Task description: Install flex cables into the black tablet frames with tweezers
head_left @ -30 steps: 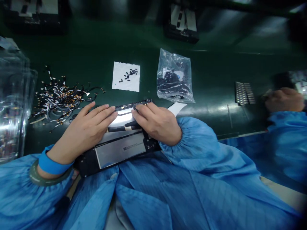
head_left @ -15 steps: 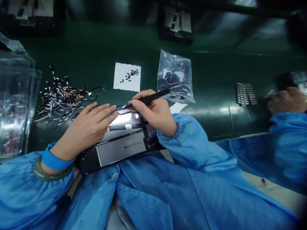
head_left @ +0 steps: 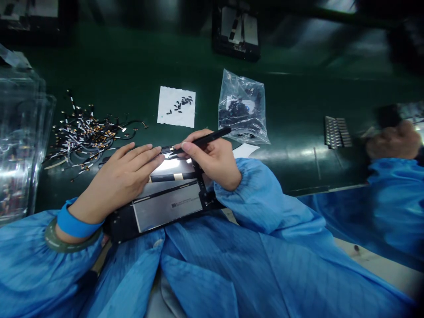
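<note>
A black tablet-like device (head_left: 126, 223) with silver panels lies tilted in front of me, close against my blue smock. My left hand (head_left: 127, 176) rests flat over its left part, fingers stretched out toward the upper edge. Between the thumb and fingers of my right hand (head_left: 213, 159) is a pair of slim black tweezers (head_left: 212, 138), the tip pointing left. That tip meets the device's upper edge, close to my left fingertips and a small dark strip with light contacts (head_left: 168, 149). Whether the tip grips anything is too small to tell.
Left lies a heap of small flex cables (head_left: 89, 132) beside stacked clear trays (head_left: 23, 145). Ahead are white paper (head_left: 168, 95) with small black pieces and a clear bag (head_left: 243, 106). Another device (head_left: 236, 31) stands farther back. A co-worker's hand (head_left: 394, 140) is at right, near metal pieces (head_left: 338, 132).
My right hand and the tweezers have shifted slightly down and left, and the tweezers' rear end sits lower. My left hand stays in place; the view has turned slightly.
</note>
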A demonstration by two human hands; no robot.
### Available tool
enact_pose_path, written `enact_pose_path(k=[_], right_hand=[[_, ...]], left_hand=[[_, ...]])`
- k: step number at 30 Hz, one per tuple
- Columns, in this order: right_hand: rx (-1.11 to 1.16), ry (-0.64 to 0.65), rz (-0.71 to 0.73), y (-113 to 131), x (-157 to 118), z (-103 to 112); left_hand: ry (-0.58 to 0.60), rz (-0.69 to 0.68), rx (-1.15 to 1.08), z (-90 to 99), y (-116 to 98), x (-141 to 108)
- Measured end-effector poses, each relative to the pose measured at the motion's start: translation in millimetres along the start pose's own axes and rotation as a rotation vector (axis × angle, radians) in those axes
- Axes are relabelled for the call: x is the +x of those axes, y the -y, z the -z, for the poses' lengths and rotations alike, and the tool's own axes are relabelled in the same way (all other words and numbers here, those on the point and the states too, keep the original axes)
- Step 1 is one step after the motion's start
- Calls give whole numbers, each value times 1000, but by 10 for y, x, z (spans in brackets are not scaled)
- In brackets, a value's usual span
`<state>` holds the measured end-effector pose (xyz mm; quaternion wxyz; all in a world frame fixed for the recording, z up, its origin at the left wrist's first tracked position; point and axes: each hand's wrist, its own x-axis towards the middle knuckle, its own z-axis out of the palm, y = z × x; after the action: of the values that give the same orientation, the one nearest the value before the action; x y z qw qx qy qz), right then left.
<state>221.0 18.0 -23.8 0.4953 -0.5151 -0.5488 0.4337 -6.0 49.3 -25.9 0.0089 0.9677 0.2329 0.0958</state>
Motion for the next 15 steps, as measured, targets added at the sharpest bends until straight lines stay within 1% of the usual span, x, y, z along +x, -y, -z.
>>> enact_pose_path(k=[2, 4, 6, 8, 9, 10, 12, 13, 15], right_hand=[[-11, -92, 4, 46, 6, 117], [-80, -224, 21, 34, 48, 310], [-177, -384, 47, -53, 110, 546], [-297, -505, 61, -185, 160, 769], [-380, -531, 63, -250, 172, 858], [-478, -530, 65, -305, 175, 925], [-676, -487, 87, -366, 153, 990], [-747, -464, 108, -370, 131, 992], [-793, -464, 159, -329, 79, 962]], left_hand=[[-9, 7, -29, -8, 15, -3], [-40, 3, -95, -17, 44, -9], [-63, 10, -193, -23, 76, -11], [-60, 74, -278, -23, 98, 4], [-50, 132, -295, -23, 104, 18], [-36, 197, -295, -23, 108, 36], [-13, 300, -264, -32, 112, 83], [-1, 322, -248, -39, 116, 109], [20, 304, -230, -56, 130, 159]])
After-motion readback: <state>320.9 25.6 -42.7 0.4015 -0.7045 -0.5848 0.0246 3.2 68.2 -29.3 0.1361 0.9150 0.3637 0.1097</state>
